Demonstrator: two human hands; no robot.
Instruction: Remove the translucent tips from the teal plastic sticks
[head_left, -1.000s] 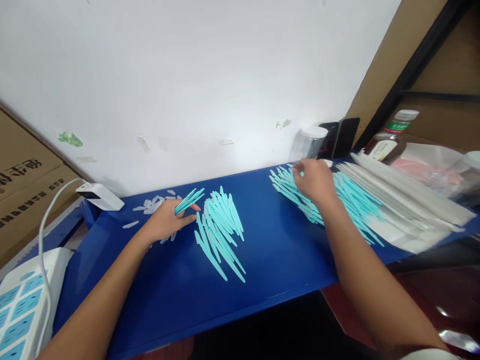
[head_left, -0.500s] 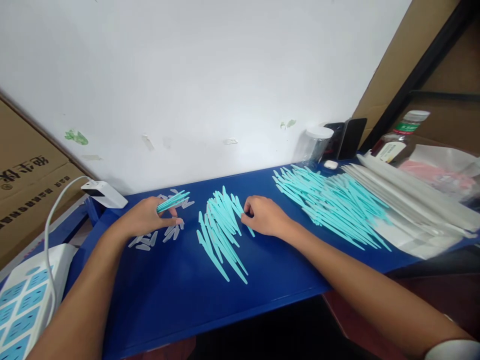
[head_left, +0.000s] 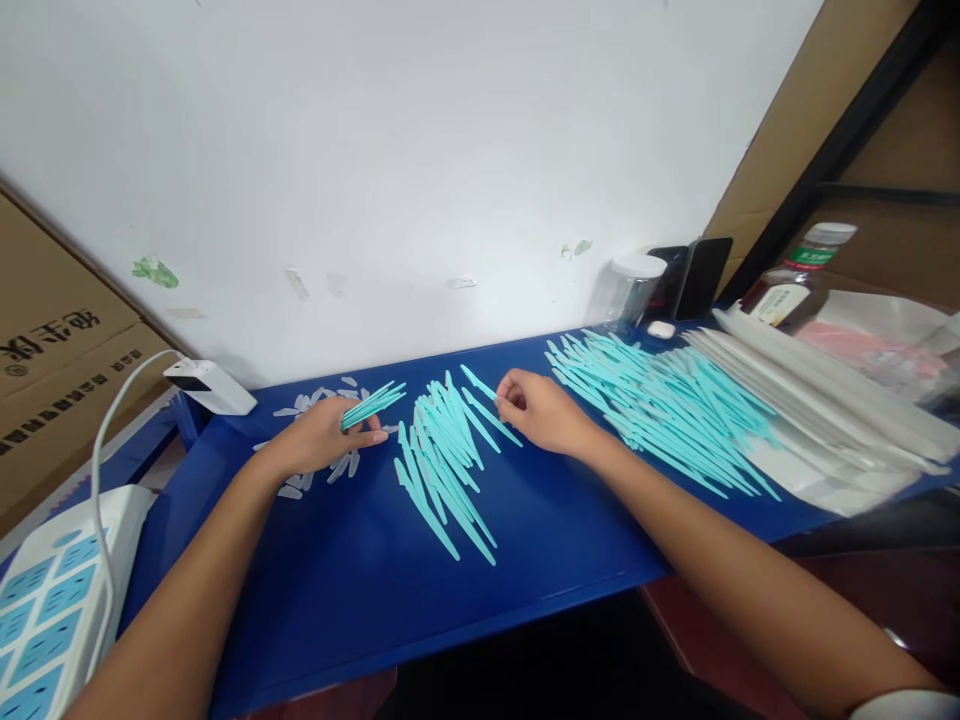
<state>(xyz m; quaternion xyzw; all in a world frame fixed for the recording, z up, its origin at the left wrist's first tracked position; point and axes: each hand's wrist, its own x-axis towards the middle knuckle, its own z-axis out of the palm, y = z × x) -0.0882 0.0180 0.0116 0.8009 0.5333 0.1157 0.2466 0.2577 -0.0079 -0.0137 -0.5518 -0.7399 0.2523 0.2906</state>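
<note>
1. The left hand [head_left: 319, 437] reaches forward, its fingers curled around a turquoise bundle [head_left: 375, 404], which points out beyond them.
2. The right hand [head_left: 541, 408] bends inward, its fingers almost closed; one turquoise stick [head_left: 477, 380] meets their tips, gripped or not I cannot tell.
3. Between both hands' fingers lies a turquoise pile [head_left: 442, 432].

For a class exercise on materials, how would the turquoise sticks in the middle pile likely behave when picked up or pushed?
The turquoise sticks are probably stiff: those jutting from the left hand look straight, without sagging. They are likely light, being so slim. Pushed, the pile would probably slide apart, as its sticks lie loose and overlapping.
</note>
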